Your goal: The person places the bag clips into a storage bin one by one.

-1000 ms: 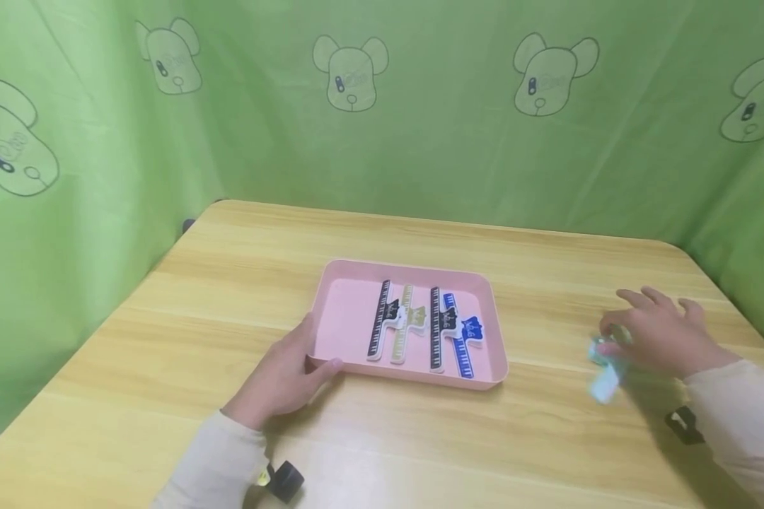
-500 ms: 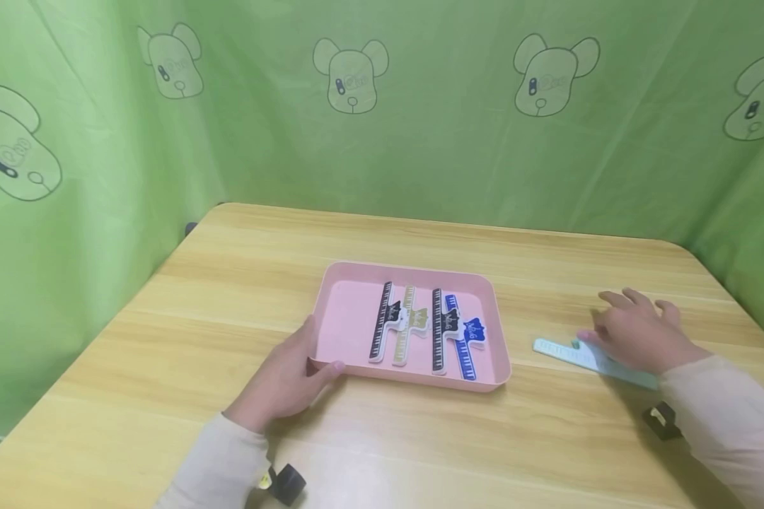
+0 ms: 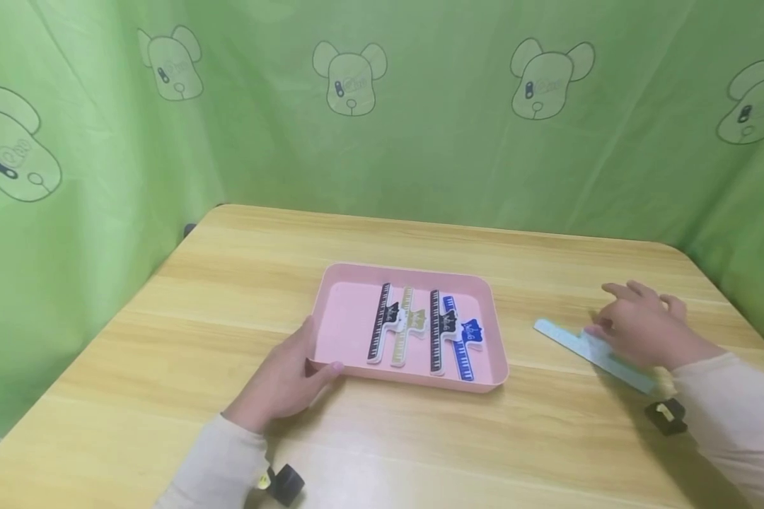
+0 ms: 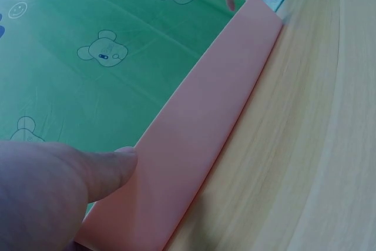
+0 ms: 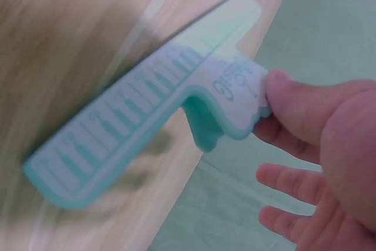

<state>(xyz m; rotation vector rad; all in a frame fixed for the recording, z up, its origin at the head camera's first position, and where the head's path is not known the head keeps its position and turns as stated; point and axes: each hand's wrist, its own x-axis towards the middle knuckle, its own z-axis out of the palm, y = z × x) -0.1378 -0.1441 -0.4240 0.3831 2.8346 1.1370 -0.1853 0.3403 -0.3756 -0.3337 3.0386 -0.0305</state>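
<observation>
My right hand (image 3: 646,326) pinches a pale turquoise music clip (image 5: 135,104) by its handle, thumb on the lettered tab. Piano keys are printed along the clip's long bar, which slants close over the table at the right. My left hand (image 3: 286,375) holds the near left corner of a pink tray (image 3: 344,311); its thumb (image 4: 111,168) lies against the outer wall at the rim, and the other fingers are mostly hidden. Inside the tray lie a black clip (image 3: 379,325), a gold clip (image 3: 402,339), a second black clip (image 3: 436,332) and a blue clip (image 3: 465,357).
The wood-grain table (image 3: 165,353) extends around the tray. A green curtain (image 3: 433,155) with bear-head outlines hangs behind and at both sides. Black wrist devices (image 3: 667,417) sit at both sleeves.
The turquoise clip has turned in my right hand from a blurred, end-on look to lying lengthwise, its bar now tipped more edge-on. The left hand and tray stay nearly still.
</observation>
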